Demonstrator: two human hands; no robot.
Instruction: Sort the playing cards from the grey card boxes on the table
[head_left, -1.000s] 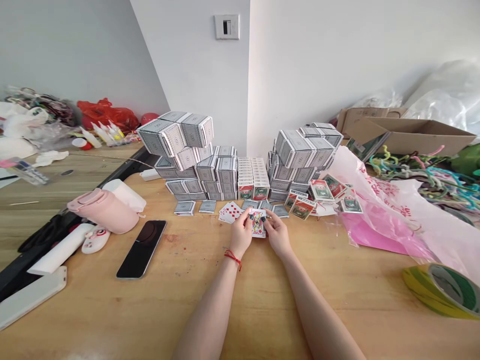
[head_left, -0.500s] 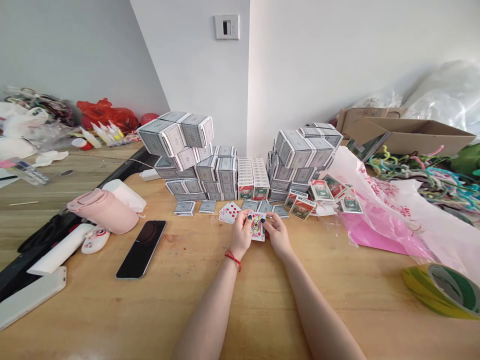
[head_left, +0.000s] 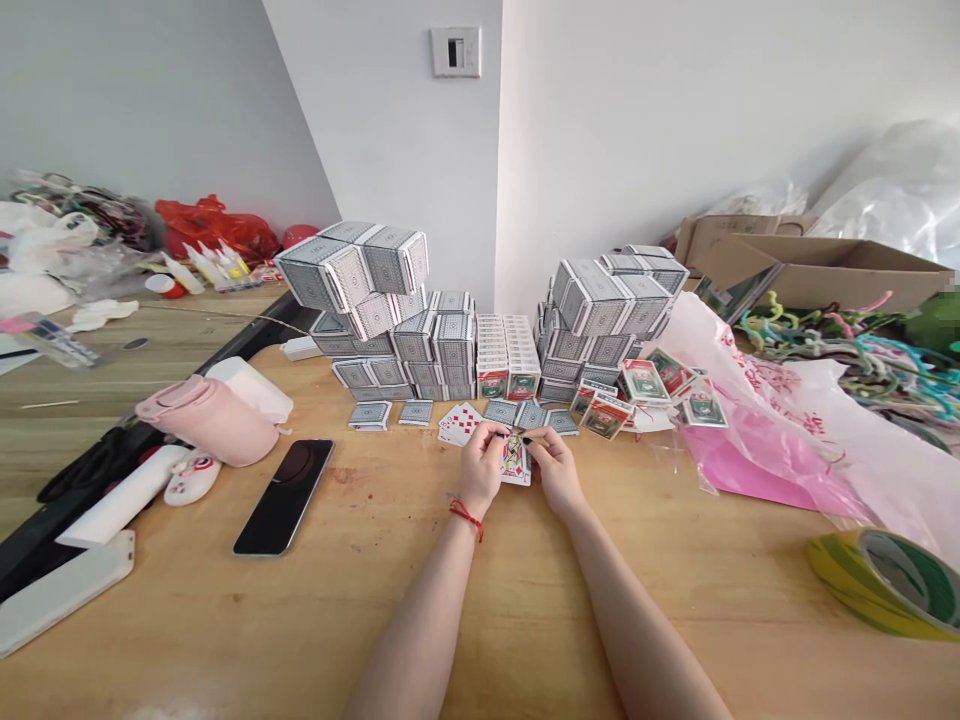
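Note:
A playing card (head_left: 515,462), a jack of diamonds, faces up between my two hands. My left hand (head_left: 481,462), with a red string at the wrist, pinches its upper left part. From the other side my right hand (head_left: 551,465) closes its thumb and fingers on the upper right part. Whether more cards lie beneath it I cannot tell. Just beyond my left hand lie face-up diamond cards (head_left: 458,424). Small patterned card pieces (head_left: 531,413) lie behind my fingers, in a row with others farther left.
Stacked blocks of cards stand at the left (head_left: 375,265) and right (head_left: 615,300), with boxed decks (head_left: 508,355) between them. Loose card boxes (head_left: 641,385) lie beside pink plastic (head_left: 757,440). A phone (head_left: 285,498), a pink bottle (head_left: 214,420) and tape (head_left: 840,580) flank my arms.
My fingers and thumbs have shifted toward the card's upper edge, and more of its lower face shows. The things on the table have stayed put.

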